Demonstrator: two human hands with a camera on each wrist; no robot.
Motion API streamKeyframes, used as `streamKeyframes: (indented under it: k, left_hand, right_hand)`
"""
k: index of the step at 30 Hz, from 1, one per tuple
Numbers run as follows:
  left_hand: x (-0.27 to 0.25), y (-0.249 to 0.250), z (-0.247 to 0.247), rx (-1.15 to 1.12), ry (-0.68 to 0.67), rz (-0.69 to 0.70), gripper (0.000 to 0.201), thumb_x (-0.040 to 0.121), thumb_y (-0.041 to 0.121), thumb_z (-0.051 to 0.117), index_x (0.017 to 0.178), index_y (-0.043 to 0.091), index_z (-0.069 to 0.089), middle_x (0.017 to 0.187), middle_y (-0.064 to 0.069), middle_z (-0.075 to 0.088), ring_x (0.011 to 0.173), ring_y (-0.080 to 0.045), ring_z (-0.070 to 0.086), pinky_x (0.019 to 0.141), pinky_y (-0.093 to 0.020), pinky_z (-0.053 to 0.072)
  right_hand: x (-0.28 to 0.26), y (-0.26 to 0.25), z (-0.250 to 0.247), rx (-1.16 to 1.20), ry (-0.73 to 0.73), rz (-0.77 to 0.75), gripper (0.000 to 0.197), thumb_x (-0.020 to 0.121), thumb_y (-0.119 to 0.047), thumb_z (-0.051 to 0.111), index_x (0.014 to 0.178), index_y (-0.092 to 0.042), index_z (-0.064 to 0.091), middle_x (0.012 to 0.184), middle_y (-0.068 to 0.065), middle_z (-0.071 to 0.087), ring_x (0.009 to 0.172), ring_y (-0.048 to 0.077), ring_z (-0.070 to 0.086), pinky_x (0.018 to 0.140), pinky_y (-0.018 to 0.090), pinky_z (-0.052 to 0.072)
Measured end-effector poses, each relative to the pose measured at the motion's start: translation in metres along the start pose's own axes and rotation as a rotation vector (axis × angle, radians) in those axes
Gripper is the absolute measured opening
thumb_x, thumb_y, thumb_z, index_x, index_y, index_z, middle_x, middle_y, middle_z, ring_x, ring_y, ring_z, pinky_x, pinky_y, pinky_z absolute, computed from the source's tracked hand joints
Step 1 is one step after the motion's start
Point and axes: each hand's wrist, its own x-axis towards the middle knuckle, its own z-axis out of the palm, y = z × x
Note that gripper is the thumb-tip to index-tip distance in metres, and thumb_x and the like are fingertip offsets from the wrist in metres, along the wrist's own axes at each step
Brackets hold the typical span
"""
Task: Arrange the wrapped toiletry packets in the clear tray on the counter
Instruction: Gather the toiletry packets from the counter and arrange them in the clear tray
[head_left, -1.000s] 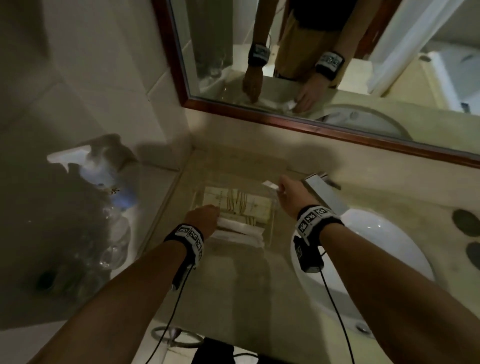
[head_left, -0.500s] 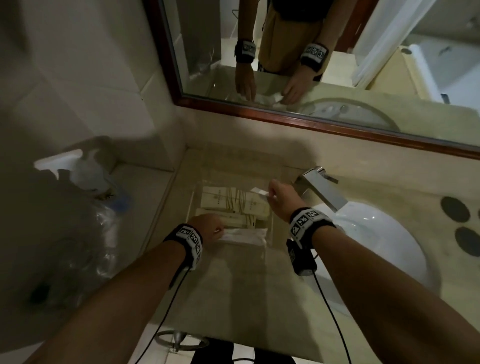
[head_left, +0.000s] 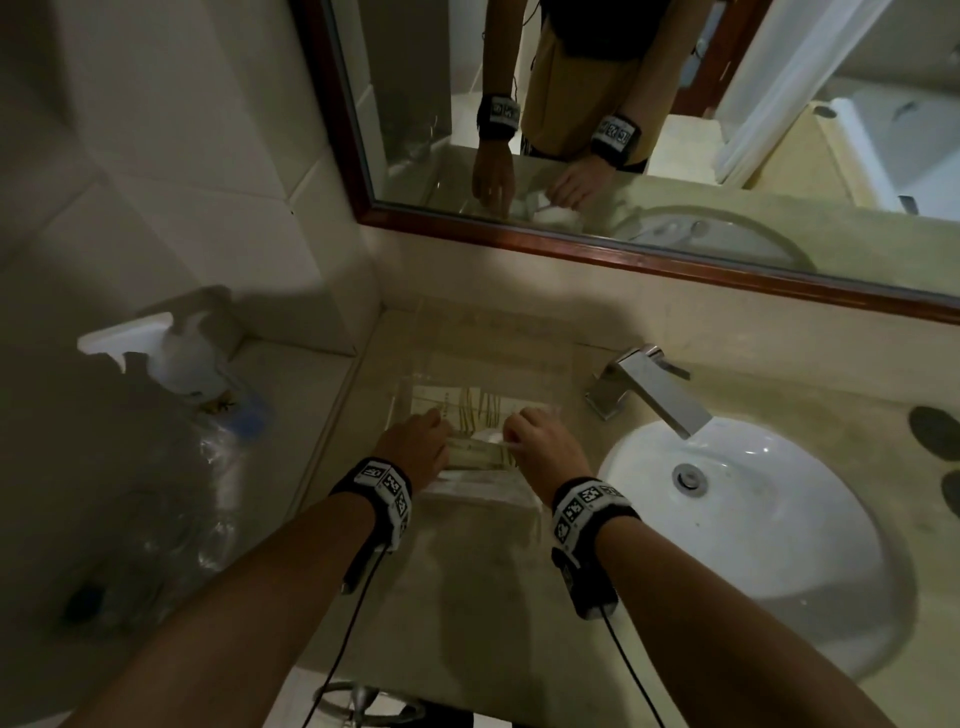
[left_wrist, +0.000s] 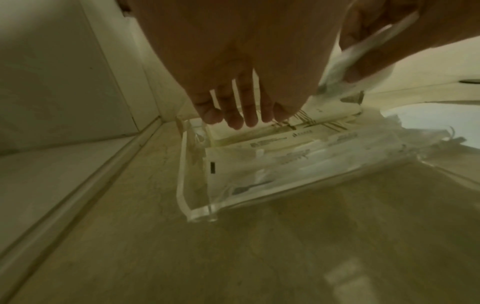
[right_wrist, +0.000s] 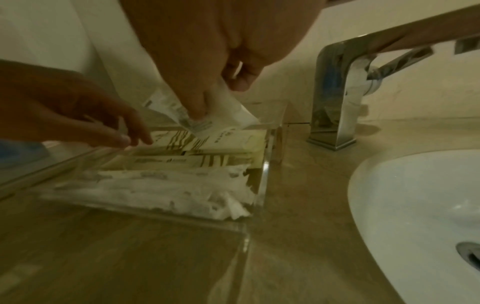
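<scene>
A clear acrylic tray (left_wrist: 185, 181) (right_wrist: 267, 170) (head_left: 402, 402) sits on the beige counter left of the sink. Inside lie cream packets with gold stripes (right_wrist: 221, 142) (left_wrist: 324, 123) (head_left: 480, 410) at the back and white plastic-wrapped packets (right_wrist: 155, 189) (left_wrist: 285, 162) at the front. My right hand (right_wrist: 207, 102) (head_left: 535, 441) pinches a small white packet (right_wrist: 231, 115) (left_wrist: 345, 67) above the tray's back right part. My left hand (left_wrist: 233, 117) (head_left: 415, 441) hovers over the tray's left side with straight fingers, holding nothing.
A chrome faucet (head_left: 644, 389) (right_wrist: 337, 102) and white basin (head_left: 743, 519) lie right of the tray. A white spray bottle (head_left: 171, 358) and a clear plastic bag (head_left: 171, 509) sit on the lower ledge at left. The wall and framed mirror (head_left: 623, 254) stand behind.
My right hand came left and down over the tray with the small white packet. My left hand moved from the front white packets toward the tray's back left.
</scene>
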Motion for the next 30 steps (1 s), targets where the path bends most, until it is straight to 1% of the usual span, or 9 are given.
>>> streamKeyframes:
  k: [2, 5, 8, 10, 16, 18, 21, 23, 30]
  left_hand:
    - [0.000, -0.003, 0.003, 0.020, 0.044, 0.025, 0.031, 0.095, 0.024, 0.042, 0.121, 0.016, 0.054, 0.122, -0.006, 0.049, 0.104, -0.027, 0.053, 0.081, -0.039, 0.049]
    - [0.002, -0.009, 0.010, 0.049, 0.052, 0.046, 0.035, 0.093, 0.026, 0.044, 0.127, 0.018, 0.051, 0.131, -0.005, 0.047, 0.110, -0.030, 0.051, 0.085, -0.041, 0.047]
    - [0.003, -0.016, 0.013, 0.085, 0.011, 0.010, 0.044, 0.094, 0.029, 0.042, 0.137, 0.022, 0.041, 0.146, -0.001, 0.037, 0.122, -0.029, 0.045, 0.095, -0.041, 0.042]
    - [0.003, -0.018, 0.013, 0.092, 0.015, 0.014, 0.046, 0.093, 0.026, 0.043, 0.139, 0.022, 0.039, 0.148, 0.000, 0.034, 0.124, -0.028, 0.043, 0.096, -0.041, 0.042]
    - [0.006, -0.022, 0.012, 0.069, 0.019, 0.034, 0.049, 0.091, 0.021, 0.048, 0.139, 0.022, 0.040, 0.152, -0.002, 0.031, 0.131, -0.029, 0.038, 0.101, -0.042, 0.038]
    - [0.008, -0.022, 0.010, 0.058, 0.026, 0.043, 0.047, 0.091, 0.020, 0.048, 0.138, 0.020, 0.041, 0.151, -0.003, 0.033, 0.131, -0.029, 0.038, 0.101, -0.042, 0.037]
    - [0.010, -0.022, 0.009, 0.062, 0.026, 0.069, 0.046, 0.091, 0.020, 0.048, 0.136, 0.018, 0.043, 0.149, -0.004, 0.035, 0.129, -0.030, 0.039, 0.099, -0.041, 0.039]
    - [0.009, -0.025, 0.011, 0.041, 0.017, 0.072, 0.046, 0.091, 0.019, 0.048, 0.136, 0.018, 0.043, 0.149, -0.005, 0.035, 0.128, -0.030, 0.040, 0.100, -0.040, 0.040]
    - [0.008, -0.026, 0.007, 0.060, 0.037, 0.109, 0.044, 0.090, 0.020, 0.051, 0.133, 0.016, 0.048, 0.142, -0.007, 0.043, 0.123, -0.031, 0.045, 0.096, -0.041, 0.043]
  right_hand:
    - [0.000, -0.006, 0.003, -0.016, 0.038, -0.069, 0.020, 0.074, 0.000, 0.069, 0.085, -0.013, 0.059, 0.083, 0.004, 0.058, 0.072, 0.020, 0.051, 0.058, 0.030, 0.051]
    - [0.002, -0.014, 0.005, -0.107, 0.043, -0.137, 0.030, 0.062, -0.001, 0.079, 0.080, -0.014, 0.059, 0.077, 0.001, 0.057, 0.065, 0.016, 0.051, 0.052, 0.019, 0.036]
    - [0.008, -0.015, 0.014, -0.183, 0.042, -0.165, 0.035, 0.057, -0.001, 0.081, 0.080, -0.015, 0.059, 0.078, 0.000, 0.057, 0.066, 0.015, 0.050, 0.052, 0.021, 0.037]
    - [0.009, -0.014, 0.022, -0.207, 0.030, -0.167, 0.036, 0.057, 0.000, 0.080, 0.082, -0.015, 0.059, 0.080, 0.001, 0.057, 0.068, 0.017, 0.050, 0.054, 0.024, 0.040]
    - [0.010, -0.012, 0.029, -0.245, -0.043, 0.051, 0.041, 0.050, 0.000, 0.081, 0.084, -0.014, 0.063, 0.081, 0.003, 0.059, 0.069, 0.019, 0.055, 0.054, 0.026, 0.047]
    - [0.013, -0.011, 0.029, -0.245, -0.057, 0.110, 0.039, 0.057, -0.001, 0.079, 0.090, -0.013, 0.063, 0.084, 0.003, 0.060, 0.070, 0.019, 0.056, 0.052, 0.025, 0.046]
    - [0.016, -0.007, 0.031, -0.227, -0.080, 0.160, 0.033, 0.075, -0.002, 0.068, 0.106, -0.012, 0.059, 0.099, 0.006, 0.059, 0.084, 0.022, 0.057, 0.055, 0.027, 0.044]
    - [0.018, -0.007, 0.033, -0.225, -0.076, 0.183, 0.032, 0.079, -0.005, 0.065, 0.109, -0.013, 0.057, 0.103, 0.005, 0.057, 0.089, 0.023, 0.056, 0.055, 0.028, 0.045]
    - [0.012, -0.007, 0.037, -0.246, -0.081, 0.214, 0.032, 0.062, -0.015, 0.078, 0.089, -0.016, 0.062, 0.087, 0.002, 0.060, 0.075, 0.020, 0.055, 0.053, 0.027, 0.045]
